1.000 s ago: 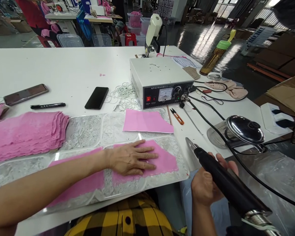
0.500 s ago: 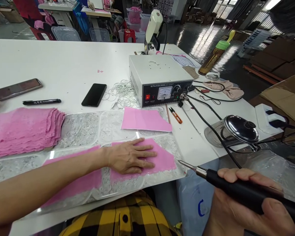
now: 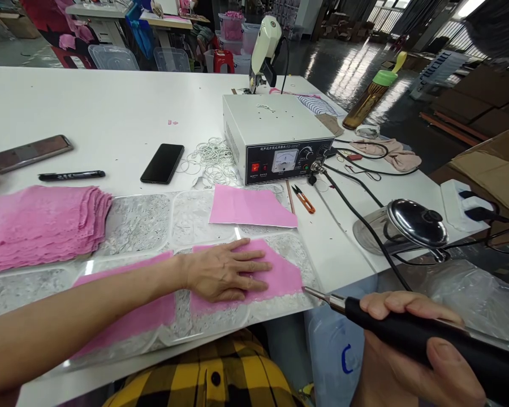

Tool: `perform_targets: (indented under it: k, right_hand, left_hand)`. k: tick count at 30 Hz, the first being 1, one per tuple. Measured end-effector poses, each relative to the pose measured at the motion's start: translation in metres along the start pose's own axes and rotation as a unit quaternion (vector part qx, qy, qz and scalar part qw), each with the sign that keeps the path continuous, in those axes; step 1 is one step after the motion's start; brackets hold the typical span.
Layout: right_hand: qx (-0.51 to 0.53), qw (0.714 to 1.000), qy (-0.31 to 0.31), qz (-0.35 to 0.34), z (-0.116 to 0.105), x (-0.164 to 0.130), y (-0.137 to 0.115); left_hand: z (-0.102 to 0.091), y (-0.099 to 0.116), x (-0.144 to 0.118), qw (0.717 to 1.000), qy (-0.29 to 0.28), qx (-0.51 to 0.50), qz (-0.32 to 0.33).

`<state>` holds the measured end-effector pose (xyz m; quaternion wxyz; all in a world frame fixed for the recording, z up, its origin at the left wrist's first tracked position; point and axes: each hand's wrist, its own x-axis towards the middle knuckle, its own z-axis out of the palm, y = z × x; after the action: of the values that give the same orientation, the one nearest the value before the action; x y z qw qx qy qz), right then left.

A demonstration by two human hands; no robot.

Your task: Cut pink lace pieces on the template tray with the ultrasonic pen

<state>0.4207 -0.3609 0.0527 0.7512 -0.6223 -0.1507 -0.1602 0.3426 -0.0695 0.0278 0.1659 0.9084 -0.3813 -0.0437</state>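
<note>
My left hand [image 3: 229, 271] lies flat with spread fingers on a pink fabric piece [image 3: 282, 271], which rests on a clear, scratched plastic sheet [image 3: 139, 223]. My right hand [image 3: 424, 339] is wrapped round the black handle of an ultrasonic cutting pen [image 3: 385, 322]. The pen's metal tip is at the lower right corner of the fabric; whether it touches, I cannot tell. A second pink piece [image 3: 139, 316] lies partly under my left forearm. Beyond my hand is a pink pattern piece with a white edge [image 3: 250, 206]. A stack of pink fabric [image 3: 42, 226] sits at the left.
Behind the sheet stands a control box [image 3: 280, 135] with a meter and cables. Orange thread snips [image 3: 304, 199], a phone [image 3: 162, 163], a marker [image 3: 72, 176] and tangled white cord [image 3: 214, 161] lie around it. A lidded glass jar [image 3: 407, 226] stands near the right edge.
My right hand has moved left and slightly down with the cutting pen, bringing its tip to the fabric's lower right corner. My left hand stays in place.
</note>
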Motion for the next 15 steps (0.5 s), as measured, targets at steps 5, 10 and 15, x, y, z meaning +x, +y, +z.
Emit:
perform_targets:
  k: [5,10,15]
  right_hand:
    - [-0.015,1.0,0.005,-0.014,-0.0002,0.0011,-0.0005]
    - [-0.033,0.999,0.005,-0.018,0.002,0.0006,-0.0033]
    - [-0.022,1.0,-0.017,-0.012,0.0029,0.001,-0.0049]
  left_hand:
    - [-0.0009,0.0005,0.0002,1.0,0.014,-0.007,0.002]
    - [-0.0008,0.0007,0.0003,0.999,0.014,-0.028,-0.002]
    - [-0.0006,0.001,0.0008,1.0,-0.01,-0.023,0.0]
